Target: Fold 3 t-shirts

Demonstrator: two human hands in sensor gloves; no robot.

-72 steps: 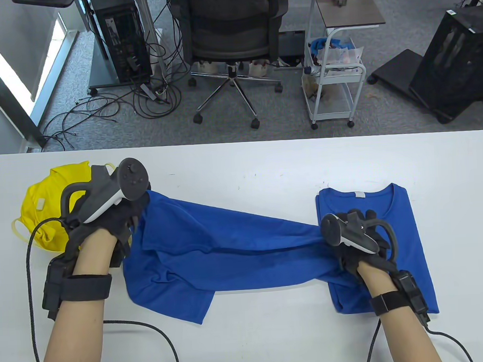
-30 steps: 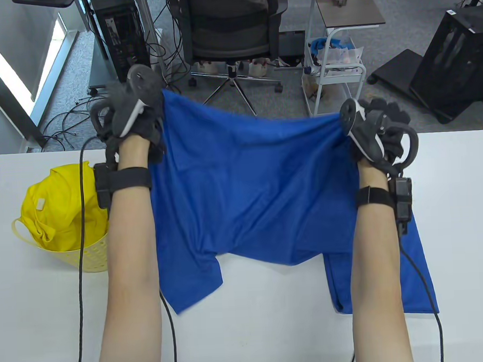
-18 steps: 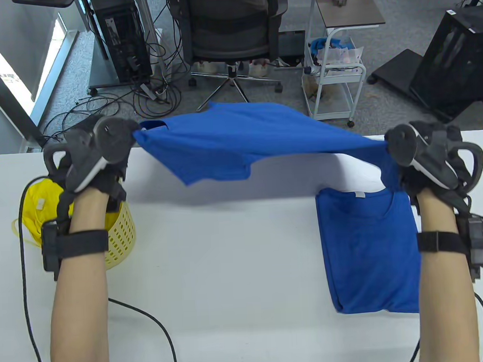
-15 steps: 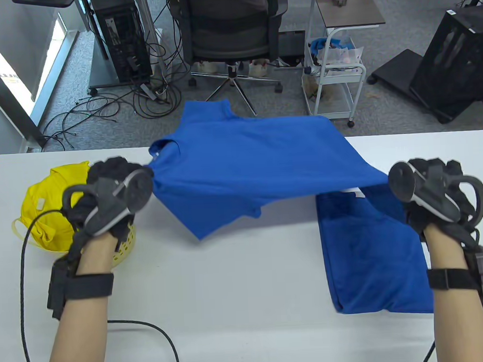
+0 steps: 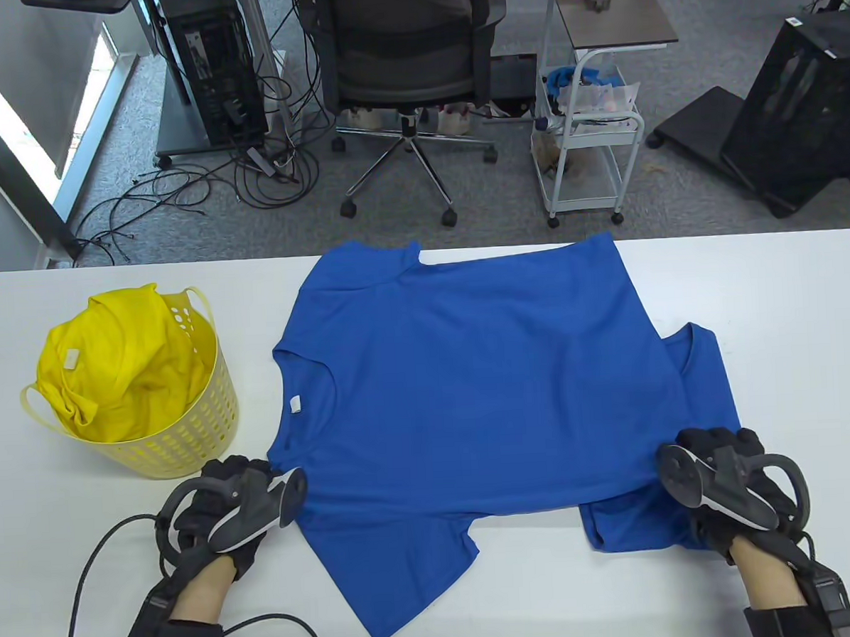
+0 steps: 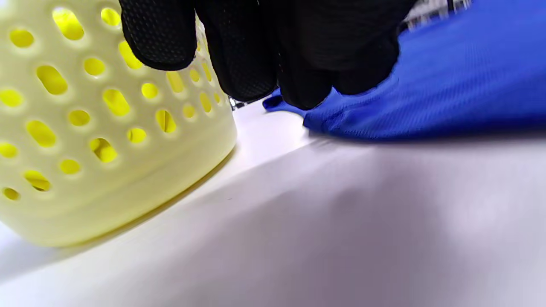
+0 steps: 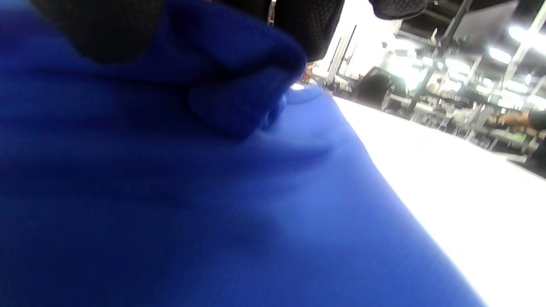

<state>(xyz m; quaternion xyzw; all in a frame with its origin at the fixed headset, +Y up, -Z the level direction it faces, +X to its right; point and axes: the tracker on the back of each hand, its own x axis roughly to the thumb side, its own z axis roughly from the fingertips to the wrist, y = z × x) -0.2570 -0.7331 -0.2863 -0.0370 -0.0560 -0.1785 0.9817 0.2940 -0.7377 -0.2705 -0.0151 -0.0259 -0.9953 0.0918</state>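
Both hands (image 5: 236, 510) (image 5: 725, 484) grip spread blue tee (image 5: 471, 387) edges

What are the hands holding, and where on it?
The spread blue t-shirt: left hand pinches its near shoulder edge, right hand its near hem corner.

The table view looks down from above the near edge of the white table (image 5: 440, 602), facing out toward the grey office chair (image 5: 404, 56) beyond. The left wrist view sits almost at tabletop level, very close to the pale yellow perforated plastic basket (image 6: 85, 170), which the table view also shows. The right wrist view, equally low, is pressed close to the spread blue cotton t-shirt (image 7: 170, 204), shared with both other views.
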